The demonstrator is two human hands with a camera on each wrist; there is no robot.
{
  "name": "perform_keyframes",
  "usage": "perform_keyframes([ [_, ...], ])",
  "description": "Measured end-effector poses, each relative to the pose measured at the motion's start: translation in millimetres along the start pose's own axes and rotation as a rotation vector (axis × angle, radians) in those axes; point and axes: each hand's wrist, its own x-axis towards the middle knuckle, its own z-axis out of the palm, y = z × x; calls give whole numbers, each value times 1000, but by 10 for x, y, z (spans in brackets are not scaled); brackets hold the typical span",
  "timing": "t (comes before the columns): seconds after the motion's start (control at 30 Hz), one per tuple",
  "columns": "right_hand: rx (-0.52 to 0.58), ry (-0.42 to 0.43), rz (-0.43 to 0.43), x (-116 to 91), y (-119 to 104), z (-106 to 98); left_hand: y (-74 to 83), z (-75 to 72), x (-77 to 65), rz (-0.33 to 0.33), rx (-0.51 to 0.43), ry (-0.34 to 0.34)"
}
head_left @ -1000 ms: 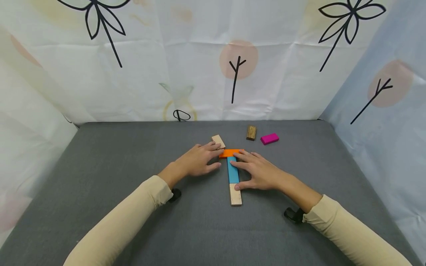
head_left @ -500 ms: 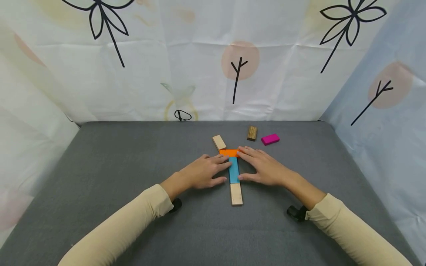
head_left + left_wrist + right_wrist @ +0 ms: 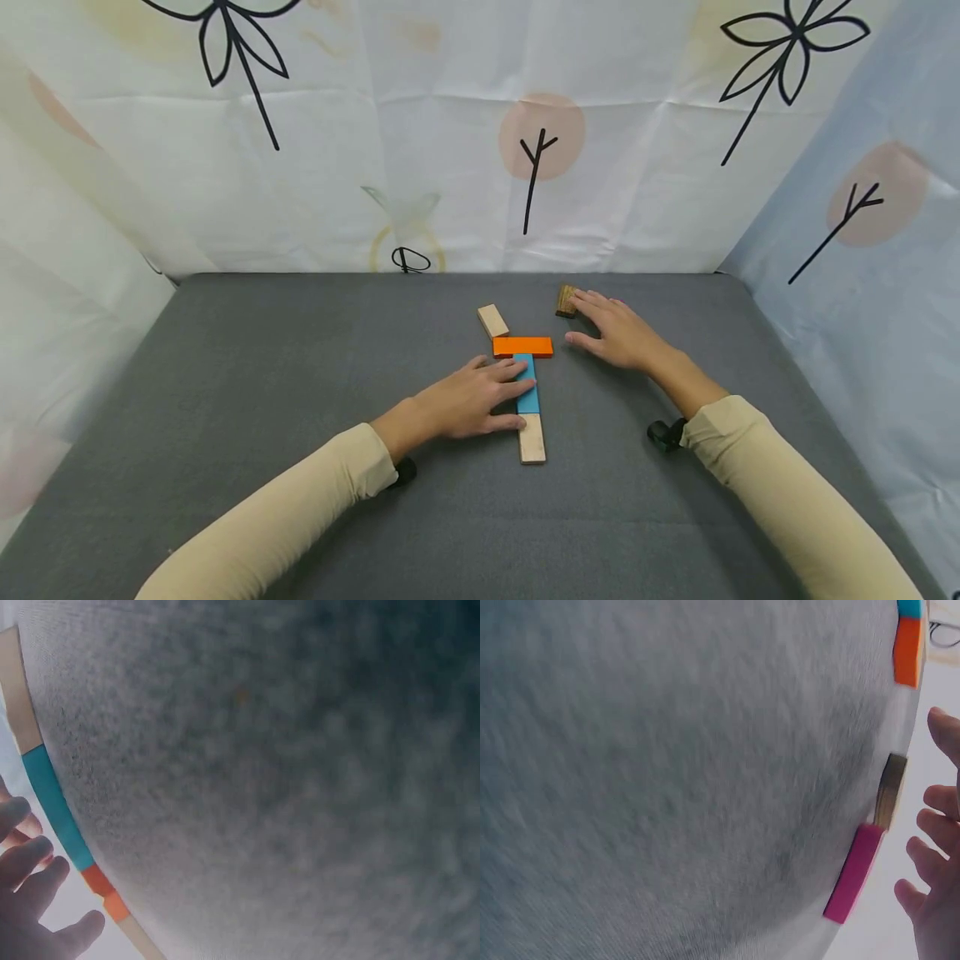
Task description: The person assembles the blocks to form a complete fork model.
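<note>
Sky-blue rectangular block [image 3: 529, 402], smooth-faced and flat, lies mid-table in the head view, on a tabletop covered in grey woven cloth [image 3: 300, 358]. Its near end butts against a pale, bare-wood rectangular block [image 3: 532, 442]; its far end meets the middle of a bright orange rectangular block [image 3: 522, 347] lying crosswise, so the three form a T. Beyond the orange block's left end, a second pale wooden block [image 3: 492, 320] slants away, its near end at the orange edge. Farther right sits a dark brown wooden block [image 3: 566, 300] with streaky grain. The left hand [image 3: 474, 400] spreads relaxed fingers over the blue block, thumb by the near pale block, gripping nothing. The right hand [image 3: 618, 333] is likewise loose and ungripping, fingertips at the brown block's right side; contact is unclear. Both arms wear cream sleeves [image 3: 285, 508]; behind hangs a creased white sheet [image 3: 442, 108] printed with black leaf lines.

The left wrist view shows the pale, blue and orange blocks in a row, the fingers parted and slightly bent.

In the right wrist view, a glossy magenta rectangular block [image 3: 855, 876] appears just beside the brown one, with the fingers extended near both.
</note>
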Motion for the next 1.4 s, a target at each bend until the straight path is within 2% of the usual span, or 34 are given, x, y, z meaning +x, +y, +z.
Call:
perform_keyframes([
  [0.23,34,12,-5,84,92,0,15,16,32,34,16,-7],
  [0.5,17,-4,-13,133,77,-1,22,-11,76,5,-25,-22],
  [0.67,45,-14,-8,149,47,-25,33,-40,85,-17,-74,-12],
  [0.8,68,-62,4,156,25,-32,45,-57,92,-16,-95,-9],
  [0.93,90,-114,-8,192,-18,-27,41,-45,80,-25,-76,-12],
  [1.4,164,-148,-33,289,-197,20,30,-20,50,-20,-66,-16],
])
